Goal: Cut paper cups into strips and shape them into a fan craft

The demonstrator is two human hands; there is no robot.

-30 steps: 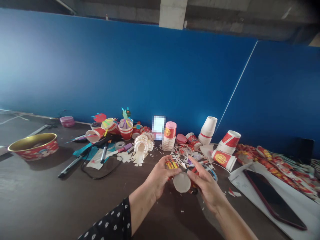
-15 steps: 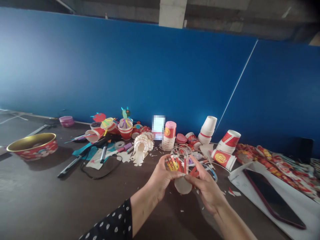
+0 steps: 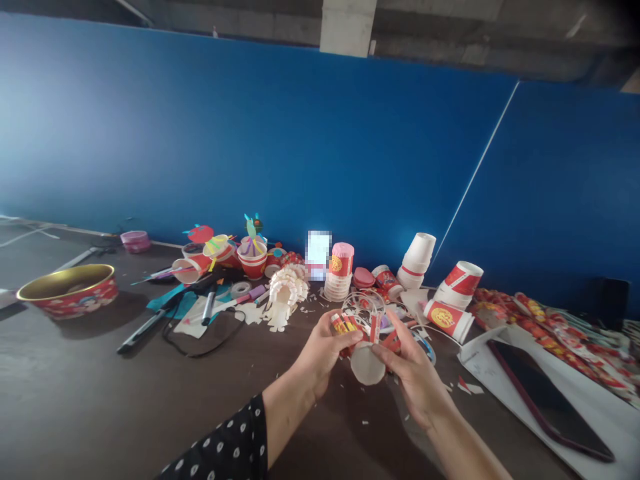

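- Cut paper cup point(image 3: 369, 365), right between your two hands, just above the tabletop point(image 3: 150, 413), its pale round base facing you!
- Your left hand point(image 3: 323, 350) has thumb and fingers closed on its red-and-yellow strips.
- Your right hand point(image 3: 411, 367) grips its other side, thumb at the base's edge, index finger stretched forward.
- Beyond it, a pink-topped cup stack point(image 3: 337, 287) stands upright.
- Off right, a phone point(image 3: 550, 400) lies on a white box point(image 3: 475, 360).
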